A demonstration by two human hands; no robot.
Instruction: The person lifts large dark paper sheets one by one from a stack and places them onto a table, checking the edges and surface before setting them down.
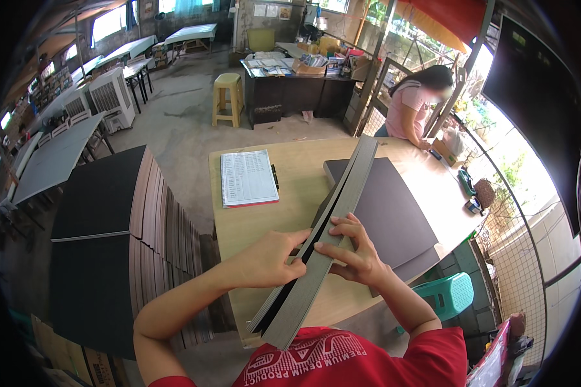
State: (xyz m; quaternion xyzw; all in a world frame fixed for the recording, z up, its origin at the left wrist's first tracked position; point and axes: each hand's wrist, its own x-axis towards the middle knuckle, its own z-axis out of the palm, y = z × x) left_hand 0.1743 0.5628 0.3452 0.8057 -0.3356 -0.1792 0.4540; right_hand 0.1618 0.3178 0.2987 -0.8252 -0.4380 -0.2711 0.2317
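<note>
A thick stack of dark sheets or boards point(357, 177) stands on edge, slanting across the wooden table point(297, 177), its grey cut edges facing up. A dark gap splits it lengthwise into a thinner left part and a thicker right part. My left hand point(268, 259) grips the left part, thumb and forefinger at the gap. My right hand point(356, 253) is closed over the right part, its fingertips reaching across the grey edges to the gap. To the right, a flat pile of dark boards point(397, 209) lies on the table, partly behind the held stack.
Tall piles of black boards point(100, 193) stand at my left. A notebook with a written sheet point(246, 177) and a pen point(275, 176) lie on the table. Another person point(410, 109) leans at its far right corner. A green stool point(448, 297) stands at the right.
</note>
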